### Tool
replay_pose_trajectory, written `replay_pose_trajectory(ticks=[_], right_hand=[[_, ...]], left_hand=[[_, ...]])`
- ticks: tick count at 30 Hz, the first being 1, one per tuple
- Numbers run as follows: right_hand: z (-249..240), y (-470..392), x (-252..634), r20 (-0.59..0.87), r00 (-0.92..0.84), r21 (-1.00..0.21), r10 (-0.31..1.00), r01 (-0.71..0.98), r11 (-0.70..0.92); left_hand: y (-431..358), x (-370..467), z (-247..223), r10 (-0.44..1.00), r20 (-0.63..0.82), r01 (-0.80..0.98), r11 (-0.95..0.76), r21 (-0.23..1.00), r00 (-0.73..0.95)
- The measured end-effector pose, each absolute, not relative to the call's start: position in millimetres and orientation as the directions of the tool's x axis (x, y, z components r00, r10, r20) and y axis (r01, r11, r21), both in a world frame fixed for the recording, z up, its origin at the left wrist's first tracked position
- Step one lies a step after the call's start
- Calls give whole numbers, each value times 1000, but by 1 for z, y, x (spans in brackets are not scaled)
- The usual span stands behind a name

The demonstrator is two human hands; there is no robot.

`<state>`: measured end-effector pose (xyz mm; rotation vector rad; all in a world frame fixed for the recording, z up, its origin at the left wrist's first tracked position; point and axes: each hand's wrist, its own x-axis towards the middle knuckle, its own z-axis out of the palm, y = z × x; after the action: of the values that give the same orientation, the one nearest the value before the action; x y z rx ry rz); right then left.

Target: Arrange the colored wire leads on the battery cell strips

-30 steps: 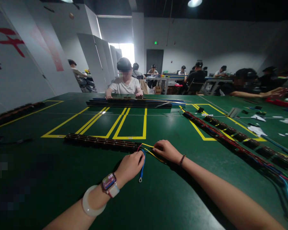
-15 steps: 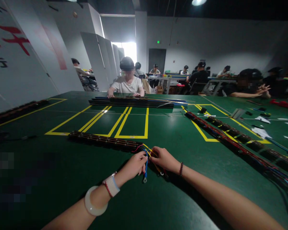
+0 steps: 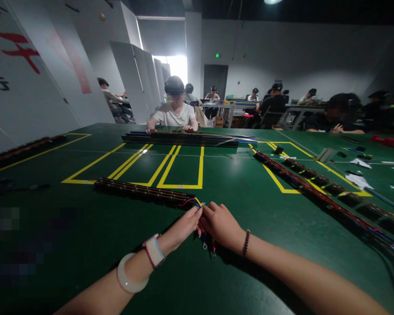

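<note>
A long black strip assembly with thin rods along its top lies on the green table, its right end close to my hands. Yellow, blue and red wires come out of that end. My left hand pinches the wires at the strip's end. Right against it, my right hand is closed around the same bundle, its fingertips partly hidden. Below the hands hang ring terminals on the wire ends. The middle of the bundle is covered by my fingers.
Yellow tape marks rectangles on the green table. Two more long assemblies with wires lie at the right, near paper scraps. Dark strips lie at the far edge before a seated person. Another assembly is at far left.
My right hand has moved left and closed over the wires, against my left hand. The loose blue and yellow wire ends, spread apart before, are now gathered and mostly covered.
</note>
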<state>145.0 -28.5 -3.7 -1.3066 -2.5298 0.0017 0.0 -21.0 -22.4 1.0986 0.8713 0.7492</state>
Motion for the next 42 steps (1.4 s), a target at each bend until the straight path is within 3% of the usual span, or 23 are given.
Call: replay_pose_trajectory(ticks=[3,6,12,18,25,38,42], right_hand=[[-5,-33,142,261,-592,-15,762,787,617],[-6,-36,140,258,-615,19,745,774,633],[9,-36,144,249,-610,-20,752,774,633],[28,-33,153,243,-500,-95,832,841,533],[20,-28,161,20,-426,-80,904,901,426],[9,-1,174,-43,-353,-343,935,884,318],[9,1,173,-71,-377,-433,923,846,312]], left_hand=[[-23,0,-19,862,-229,-91,300,950,452],[-24,1,-16,861,-248,-113,329,938,445],[-22,0,-20,861,-263,-201,378,904,434],[-19,1,-27,870,-261,-225,378,898,418],[-16,13,-29,877,-330,-257,428,866,349],[-10,31,-21,903,-300,-211,373,904,307],[-7,28,-22,880,-291,-233,394,889,377]])
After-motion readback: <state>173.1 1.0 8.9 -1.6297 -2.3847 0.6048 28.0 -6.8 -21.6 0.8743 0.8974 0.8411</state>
